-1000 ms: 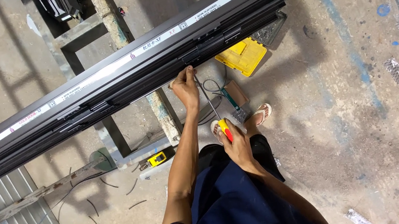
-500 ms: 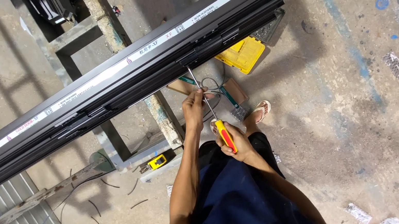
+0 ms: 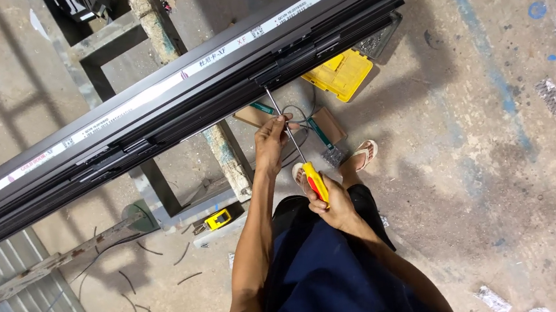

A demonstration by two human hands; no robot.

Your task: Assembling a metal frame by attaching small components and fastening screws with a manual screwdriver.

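Currently, the right hand (image 3: 328,203) is gripping a screwdriver (image 3: 298,152) whose shaft is pointing up and away toward the dark frame (image 3: 211,93), while the nearer left hand (image 3: 270,142) is pinching that shaft partway along.

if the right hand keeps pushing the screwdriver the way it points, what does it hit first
Probably the dark metal frame: the right hand aims the screwdriver up at its underside, the tip at or near it; depth is unclear.

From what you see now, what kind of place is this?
Probably a metal or window-frame workshop: long dark metal profiles on a stand, bare stained concrete floor, and a screwdriver in the right hand.
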